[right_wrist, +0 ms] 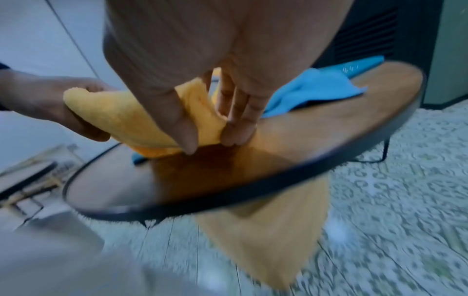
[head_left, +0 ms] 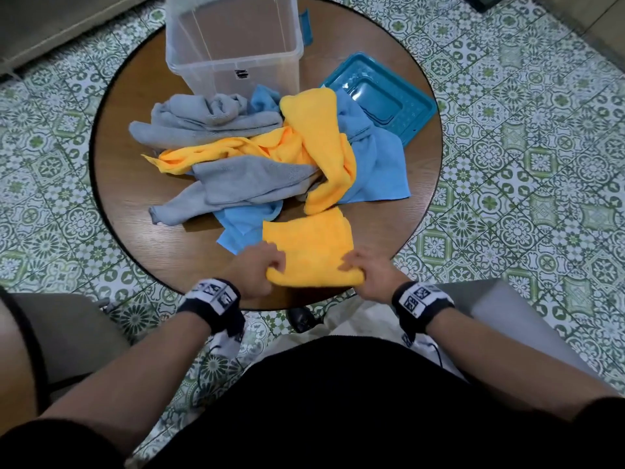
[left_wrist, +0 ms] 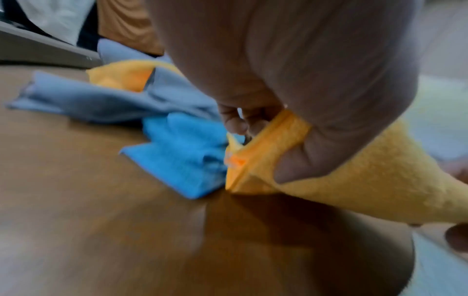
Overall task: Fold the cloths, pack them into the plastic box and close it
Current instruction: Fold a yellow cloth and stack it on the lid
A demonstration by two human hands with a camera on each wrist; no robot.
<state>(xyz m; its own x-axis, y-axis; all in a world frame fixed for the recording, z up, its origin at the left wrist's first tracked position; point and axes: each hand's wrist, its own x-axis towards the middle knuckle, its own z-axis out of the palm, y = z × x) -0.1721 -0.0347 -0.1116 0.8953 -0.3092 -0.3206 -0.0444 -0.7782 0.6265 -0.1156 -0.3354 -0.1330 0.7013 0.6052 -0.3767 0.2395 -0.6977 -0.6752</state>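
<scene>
A folded yellow cloth (head_left: 311, 245) lies at the near edge of the round wooden table (head_left: 135, 204). My left hand (head_left: 267, 265) pinches its near left corner and my right hand (head_left: 355, 265) pinches its near right corner. The left wrist view shows my left hand (left_wrist: 263, 148) with thumb and fingers closed on the cloth (left_wrist: 367, 180). In the right wrist view my right hand (right_wrist: 210, 138) grips the cloth (right_wrist: 126, 118) between thumb and fingers. The clear plastic box (head_left: 236, 59) stands open and empty at the far side. Its teal lid (head_left: 382, 96) lies to the right.
Behind the folded cloth lies a loose pile: grey cloths (head_left: 209, 120), a yellow one (head_left: 314, 130) and blue ones (head_left: 375, 164). Green patterned tiles (head_left: 507, 164) surround the table. A chair seat (head_left: 67, 333) stands near left, a grey surface (head_left: 507, 316) near right.
</scene>
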